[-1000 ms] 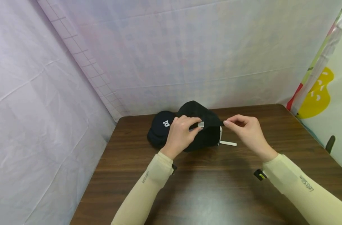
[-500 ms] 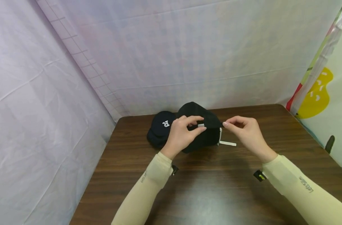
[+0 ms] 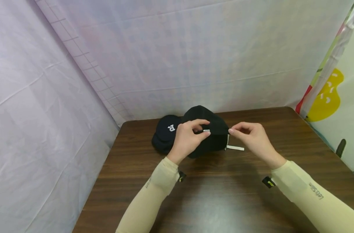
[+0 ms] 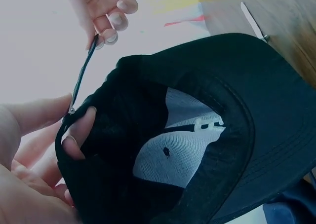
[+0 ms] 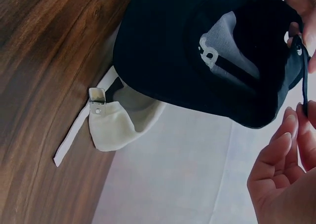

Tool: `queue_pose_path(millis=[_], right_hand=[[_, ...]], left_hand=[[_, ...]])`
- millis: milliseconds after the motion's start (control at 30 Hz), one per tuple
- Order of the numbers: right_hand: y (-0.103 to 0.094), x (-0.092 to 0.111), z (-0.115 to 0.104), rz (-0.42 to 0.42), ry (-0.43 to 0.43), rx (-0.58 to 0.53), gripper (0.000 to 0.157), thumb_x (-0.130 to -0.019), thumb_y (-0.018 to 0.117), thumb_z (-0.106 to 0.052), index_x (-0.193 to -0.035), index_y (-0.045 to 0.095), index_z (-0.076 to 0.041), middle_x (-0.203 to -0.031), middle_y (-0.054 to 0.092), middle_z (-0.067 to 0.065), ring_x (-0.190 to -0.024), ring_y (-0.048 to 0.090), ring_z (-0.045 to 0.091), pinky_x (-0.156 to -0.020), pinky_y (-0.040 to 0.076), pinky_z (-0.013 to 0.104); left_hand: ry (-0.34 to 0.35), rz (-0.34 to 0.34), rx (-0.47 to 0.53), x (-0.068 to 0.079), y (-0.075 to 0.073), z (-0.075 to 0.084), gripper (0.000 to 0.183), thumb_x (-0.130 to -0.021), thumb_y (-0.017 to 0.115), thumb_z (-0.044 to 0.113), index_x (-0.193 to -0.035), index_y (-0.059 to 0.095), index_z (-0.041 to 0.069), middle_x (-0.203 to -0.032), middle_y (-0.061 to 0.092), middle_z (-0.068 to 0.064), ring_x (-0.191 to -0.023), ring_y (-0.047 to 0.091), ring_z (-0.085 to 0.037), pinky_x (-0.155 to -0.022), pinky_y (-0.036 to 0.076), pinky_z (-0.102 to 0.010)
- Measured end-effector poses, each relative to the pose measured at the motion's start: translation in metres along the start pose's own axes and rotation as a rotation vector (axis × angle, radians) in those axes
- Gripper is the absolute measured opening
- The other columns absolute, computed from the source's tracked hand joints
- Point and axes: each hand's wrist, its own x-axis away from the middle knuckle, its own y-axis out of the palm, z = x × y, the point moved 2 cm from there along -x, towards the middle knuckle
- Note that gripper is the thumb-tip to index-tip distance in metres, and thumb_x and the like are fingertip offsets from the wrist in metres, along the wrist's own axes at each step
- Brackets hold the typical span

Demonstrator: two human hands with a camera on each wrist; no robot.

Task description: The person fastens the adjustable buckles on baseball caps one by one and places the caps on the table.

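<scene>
A black baseball cap (image 3: 204, 116) is held up above the table, its hollow inside facing the wrist cameras. My left hand (image 3: 186, 139) grips its back strap at the small metal buckle (image 3: 206, 130), thumb on one side and fingertips inside the cap in the left wrist view. From the buckle the strap's thin free end (image 4: 84, 71) runs out taut. My right hand (image 3: 255, 139) pinches the tip of that strap between thumb and fingers. White lining and the back of some stitching (image 5: 209, 55) show inside the cap.
A navy cap with a white R (image 3: 165, 129) lies on the brown table (image 3: 223, 200) to the left. Behind the black cap sits a white cap (image 5: 111, 128), its strap (image 3: 235, 148) sticking out rightward. White cloth (image 3: 194, 58) hangs along the table's back.
My right hand has shifted slightly left and down with the strap tip. The buckle has tilted and shows less of its face. My left hand keeps its grip.
</scene>
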Motion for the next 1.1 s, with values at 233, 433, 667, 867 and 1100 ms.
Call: queue_pose_path(millis=[233, 433, 667, 867, 1100], right_hand=[[0.002, -0.007, 0.022, -0.015, -0.015, 0.016, 0.018, -0.094, 0.074, -0.031, -0.097, 0.079, -0.014, -0.093, 0.074, 0.001, -0.082, 0.064, 0.021, -0.068, 0.049, 0.027], [-0.001, -0.010, 0.021, -0.010, -0.012, 0.025, 0.019, -0.094, 0.074, -0.036, -0.094, 0.079, -0.018, -0.090, 0.074, 0.001, -0.080, 0.065, 0.020, -0.067, 0.050, 0.027], [-0.012, -0.021, 0.011, -0.014, -0.020, 0.075, 0.023, -0.096, 0.069, -0.038, -0.098, 0.078, -0.017, -0.090, 0.072, 0.001, -0.079, 0.064, 0.022, -0.066, 0.051, 0.029], [-0.024, -0.038, -0.005, 0.007, -0.021, 0.098, 0.030, -0.096, 0.066, -0.048, -0.107, 0.076, -0.022, -0.098, 0.071, -0.001, -0.081, 0.061, 0.021, -0.065, 0.050, 0.029], [-0.034, -0.067, -0.026, -0.031, -0.050, 0.145, 0.049, -0.095, 0.062, -0.056, -0.136, 0.062, -0.030, -0.130, 0.061, -0.004, -0.115, 0.058, 0.021, -0.088, 0.049, 0.045]], left_hand=[[0.011, 0.009, -0.060, -0.001, 0.001, 0.000, 0.031, -0.085, 0.082, 0.014, -0.115, 0.077, 0.022, -0.093, 0.073, 0.002, -0.084, 0.062, -0.012, -0.072, 0.049, -0.029], [0.029, 0.031, -0.068, 0.001, 0.003, 0.000, 0.033, -0.086, 0.081, 0.014, -0.118, 0.075, 0.021, -0.092, 0.071, 0.002, -0.081, 0.061, -0.013, -0.069, 0.047, -0.028], [0.057, 0.037, -0.079, 0.002, 0.002, 0.003, 0.032, -0.087, 0.081, 0.015, -0.118, 0.075, 0.020, -0.090, 0.068, 0.003, -0.078, 0.059, -0.016, -0.078, 0.046, -0.032], [0.067, 0.032, -0.072, 0.004, 0.000, 0.004, 0.027, -0.087, 0.080, 0.015, -0.113, 0.076, 0.020, -0.091, 0.067, 0.004, -0.080, 0.059, -0.013, -0.080, 0.046, -0.033], [0.076, 0.042, -0.066, 0.007, -0.001, 0.003, 0.026, -0.086, 0.081, 0.013, -0.111, 0.076, 0.019, -0.090, 0.066, 0.002, -0.078, 0.057, -0.010, -0.073, 0.044, -0.030]])
